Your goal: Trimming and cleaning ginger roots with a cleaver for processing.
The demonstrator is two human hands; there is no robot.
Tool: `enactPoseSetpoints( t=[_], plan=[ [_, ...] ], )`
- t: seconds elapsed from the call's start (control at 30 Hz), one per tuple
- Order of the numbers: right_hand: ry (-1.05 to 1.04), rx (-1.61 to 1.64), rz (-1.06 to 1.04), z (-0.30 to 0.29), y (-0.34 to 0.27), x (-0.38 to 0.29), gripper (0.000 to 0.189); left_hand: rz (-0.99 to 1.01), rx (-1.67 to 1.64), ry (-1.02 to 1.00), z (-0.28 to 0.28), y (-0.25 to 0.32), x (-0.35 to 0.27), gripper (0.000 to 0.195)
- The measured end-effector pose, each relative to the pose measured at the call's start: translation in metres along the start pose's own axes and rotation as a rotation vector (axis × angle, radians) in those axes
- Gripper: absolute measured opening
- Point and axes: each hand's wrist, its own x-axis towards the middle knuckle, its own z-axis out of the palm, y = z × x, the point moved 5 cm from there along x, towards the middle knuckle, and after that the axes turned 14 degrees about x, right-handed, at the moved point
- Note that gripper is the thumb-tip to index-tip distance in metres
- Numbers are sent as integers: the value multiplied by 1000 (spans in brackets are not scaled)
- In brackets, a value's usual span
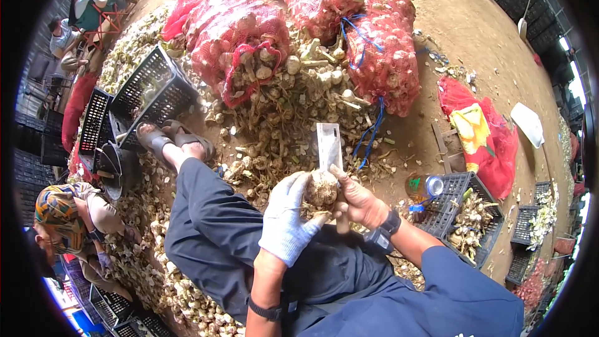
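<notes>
My left hand [286, 227], in a whitish knit glove, holds a garlic bulb [321, 189] above my lap, its rough root side showing. Bare-skinned, my right hand [359, 199] grips a broad, flat-bladed knife [330, 144]. The blade points away from me, just beyond the bulb, and the wooden handle [343, 224] sticks out below my fingers. My right thumb lies by the base of the blade, close to the bulb. Whether the blade touches the bulb I cannot tell. A heap of garlic with dry stalks [276, 117] covers the ground before me.
Red mesh sacks of garlic [238, 32] stand beyond the heap. A black plastic crate [468, 224] with trimmings and a plastic bottle [423, 186] are at right. Near my sandalled feet [175, 140] are another crate [154, 89] and a black bucket [114, 164]. A co-worker [79, 229] sits at left.
</notes>
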Motion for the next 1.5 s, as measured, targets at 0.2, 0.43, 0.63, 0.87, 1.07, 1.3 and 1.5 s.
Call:
enactPoseSetpoints(
  t=[0.2, 0.43, 0.63, 0.87, 1.07, 1.3, 1.5],
  plan=[
    [-112, 185, 66, 32, 17, -12, 46, -128, -205, 36, 5, -1, 5, 87],
    [-31, -301, -229, 25, -15, -8, 39, -203, -542, 217, 6, -21, -1, 81],
    [35, -1276, -851, 53, -54, -36, 34, -327, -1009, 207, 4, -31, 1, 78],
    [-327, -1907, -1122, 98, -38, -53, 30, -377, -946, 105, 11, -38, -8, 63],
    [-395, -1874, -1127, 103, -43, -59, 30, -296, -883, 214, -4, -30, -2, 63],
    [-406, -1962, -1150, 104, -41, -59, 27, -260, -878, 83, 0, -15, -7, 67],
    [-497, -1866, -1075, 103, -28, -56, 25, -402, -1331, 18, 33, -45, -11, 48]
  ],
)
